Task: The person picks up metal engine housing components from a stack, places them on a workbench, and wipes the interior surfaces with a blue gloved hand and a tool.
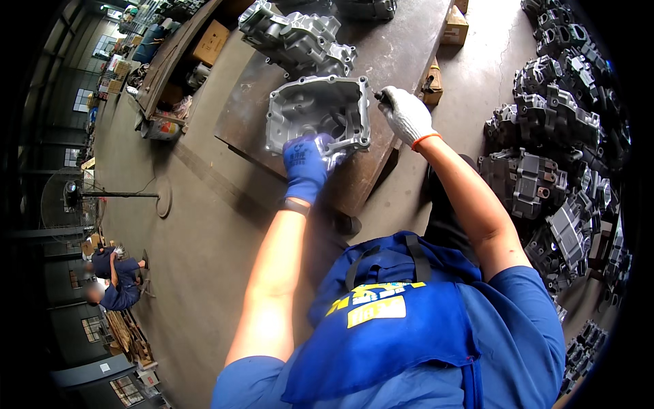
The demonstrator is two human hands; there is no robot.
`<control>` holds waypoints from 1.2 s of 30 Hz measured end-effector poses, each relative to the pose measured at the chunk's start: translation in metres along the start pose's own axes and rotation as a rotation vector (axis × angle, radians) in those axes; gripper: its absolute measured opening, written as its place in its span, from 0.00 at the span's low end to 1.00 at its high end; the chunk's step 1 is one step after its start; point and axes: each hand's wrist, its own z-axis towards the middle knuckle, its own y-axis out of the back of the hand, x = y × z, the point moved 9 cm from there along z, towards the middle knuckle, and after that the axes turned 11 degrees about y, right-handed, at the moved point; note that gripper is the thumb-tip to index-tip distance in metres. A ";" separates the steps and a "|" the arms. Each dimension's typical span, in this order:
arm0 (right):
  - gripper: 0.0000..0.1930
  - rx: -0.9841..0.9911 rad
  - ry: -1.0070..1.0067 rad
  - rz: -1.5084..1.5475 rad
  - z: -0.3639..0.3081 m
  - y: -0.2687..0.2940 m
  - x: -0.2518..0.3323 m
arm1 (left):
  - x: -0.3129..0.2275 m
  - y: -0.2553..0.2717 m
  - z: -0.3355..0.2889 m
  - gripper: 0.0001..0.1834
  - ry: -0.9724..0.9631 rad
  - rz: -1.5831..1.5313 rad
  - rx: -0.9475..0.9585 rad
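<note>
An open grey cast-metal housing (289, 112) lies on the dark metal table (245, 129), its hollow side and bolt-holed rim facing up. My left hand (305, 163), in a blue glove, is closed on the housing's near edge; its fingertips are partly hidden. Just right of the housing, apart from it, my right hand (407, 116) wears a white knit glove with an orange cuff. It is closed round a small dark tool (383, 97); only a short end shows, so its kind is unclear. Behind the housing sits another casting (300, 41).
Many grey castings (545, 116) are stacked along the right. Cardboard boxes (455, 27) stand beyond the table's right edge. A wooden bench (167, 68) is at the far left. Further left are a pedestal fan (71, 194) and a seated person (119, 276).
</note>
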 end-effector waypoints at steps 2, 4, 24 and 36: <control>0.12 -0.081 -0.035 0.044 -0.003 0.007 -0.007 | -0.003 0.000 0.001 0.14 -0.002 -0.018 0.062; 0.12 -0.166 -0.015 0.114 -0.004 0.018 0.002 | -0.011 0.007 0.002 0.12 -0.026 -0.059 0.122; 0.16 -0.172 0.046 0.047 -0.014 -0.006 0.050 | 0.215 -0.076 0.101 0.51 1.052 -1.171 0.361; 0.15 -0.262 0.093 0.023 -0.018 -0.015 0.057 | 0.218 -0.048 0.090 0.33 0.517 -0.969 -0.051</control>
